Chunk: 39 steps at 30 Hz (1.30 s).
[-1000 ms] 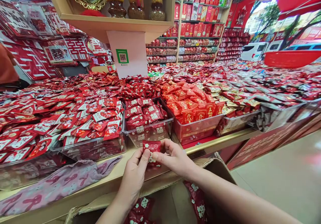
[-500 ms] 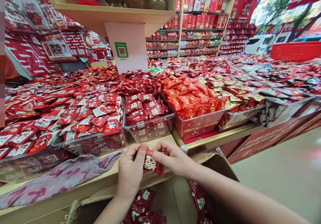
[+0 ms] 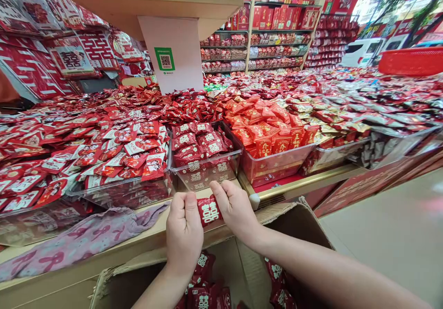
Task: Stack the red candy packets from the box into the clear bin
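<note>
A small dark red candy packet (image 3: pixel 209 210) with white double-happiness print is stretched between my two hands. My left hand (image 3: pixel 185 228) pinches its left end, and my right hand (image 3: pixel 237 207) grips the right end. Below them is an open cardboard box (image 3: pixel 247 267) with several matching red packets (image 3: pixel 204 295) inside, partly hidden by my forearms. Just beyond my hands stands a clear plastic bin (image 3: pixel 204 175) holding rows of the same dark red packets (image 3: pixel 197 142).
Bins of red-and-white packets (image 3: pixel 128 152) and orange-red packets (image 3: pixel 266 129) flank that bin. A pink patterned cloth (image 3: pixel 86 244) lies along the counter's front edge at left. A wooden shelf (image 3: pixel 152 2) overhangs the counter. At far right sits a red basket (image 3: pixel 411 62).
Both hands have closed into tighter grips on the packet's two ends, and the packet now lies flatter with its print facing me. The view has shifted slightly.
</note>
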### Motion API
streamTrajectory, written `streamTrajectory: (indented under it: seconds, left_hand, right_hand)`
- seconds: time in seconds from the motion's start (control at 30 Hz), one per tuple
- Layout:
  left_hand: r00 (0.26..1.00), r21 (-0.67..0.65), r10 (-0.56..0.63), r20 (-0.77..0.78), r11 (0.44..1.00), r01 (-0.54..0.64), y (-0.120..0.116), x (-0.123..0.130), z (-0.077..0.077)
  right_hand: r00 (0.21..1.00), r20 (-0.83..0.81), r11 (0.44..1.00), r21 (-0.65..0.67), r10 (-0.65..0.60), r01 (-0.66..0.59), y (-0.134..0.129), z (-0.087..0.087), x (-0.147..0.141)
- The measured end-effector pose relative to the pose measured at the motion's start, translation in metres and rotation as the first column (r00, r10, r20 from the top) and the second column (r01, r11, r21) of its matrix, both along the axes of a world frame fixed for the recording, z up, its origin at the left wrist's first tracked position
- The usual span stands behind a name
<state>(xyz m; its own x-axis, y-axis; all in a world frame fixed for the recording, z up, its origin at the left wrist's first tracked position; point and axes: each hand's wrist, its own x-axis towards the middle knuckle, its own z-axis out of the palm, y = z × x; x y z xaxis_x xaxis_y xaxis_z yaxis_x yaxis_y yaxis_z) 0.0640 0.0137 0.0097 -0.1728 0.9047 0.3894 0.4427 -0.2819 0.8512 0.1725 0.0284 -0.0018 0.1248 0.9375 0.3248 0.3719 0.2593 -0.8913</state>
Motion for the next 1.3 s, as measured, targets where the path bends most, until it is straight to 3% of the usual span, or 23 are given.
streamTrajectory:
  seconds: [0.17,0.43,0.6,0.7,0.77,0.87,0.93,1.0,1.1,1.2,1.3]
  left_hand:
    - [0.997,0.012,-0.037,0.066,0.999,0.037,0.001,-0.001,-0.001]
    - [0.882,-0.100,-0.116,0.457,0.979,0.180,0.001,0.004,-0.010]
    - [0.951,-0.096,-0.110,0.290,0.985,0.143,-0.002,0.001,-0.008]
    - [0.965,-0.080,-0.127,0.230,0.986,0.149,-0.004,0.000,-0.005]
    - [0.961,-0.065,-0.165,0.222,0.981,0.183,-0.004,0.001,-0.005]
    - [0.949,-0.051,-0.168,0.265,0.981,0.188,-0.005,0.003,-0.004]
    - [0.913,-0.073,-0.133,0.386,0.982,0.174,-0.004,0.004,-0.005]
    - [0.852,-0.087,-0.132,0.507,0.975,0.203,-0.004,0.004,-0.006]
    - [0.833,-0.083,-0.192,0.519,0.959,0.272,-0.005,0.003,-0.008]
    - [0.882,-0.101,-0.218,0.417,0.954,0.283,-0.007,0.001,-0.008]
    - [0.910,-0.085,-0.223,0.348,0.960,0.268,-0.009,0.001,-0.006]
  right_hand:
    - [0.993,0.114,0.998,0.062,-0.028,0.021,-0.001,0.007,0.003]
    - [1.000,0.002,1.000,-0.009,0.018,-0.018,-0.003,0.001,0.003]
    - [0.991,-0.044,0.991,-0.045,0.127,-0.129,-0.004,-0.002,0.014]
    - [0.934,-0.034,0.930,-0.087,0.354,-0.356,-0.008,0.009,0.030]
    - [0.854,-0.023,0.837,-0.184,0.520,-0.515,-0.011,0.019,0.038]
    - [0.761,0.036,0.730,-0.317,0.647,-0.606,-0.010,0.039,0.047]
    - [0.761,0.112,0.754,-0.287,0.639,-0.591,-0.001,0.057,0.051]
    - [0.782,0.226,0.814,-0.164,0.581,-0.557,0.015,0.079,0.057]
    - [0.809,0.471,0.910,0.031,0.351,-0.413,0.052,0.111,0.067]
    - [0.665,0.731,0.958,0.055,0.155,-0.283,0.087,0.125,0.070]
    - [0.474,0.866,0.965,-0.031,0.157,-0.262,0.107,0.121,0.065]
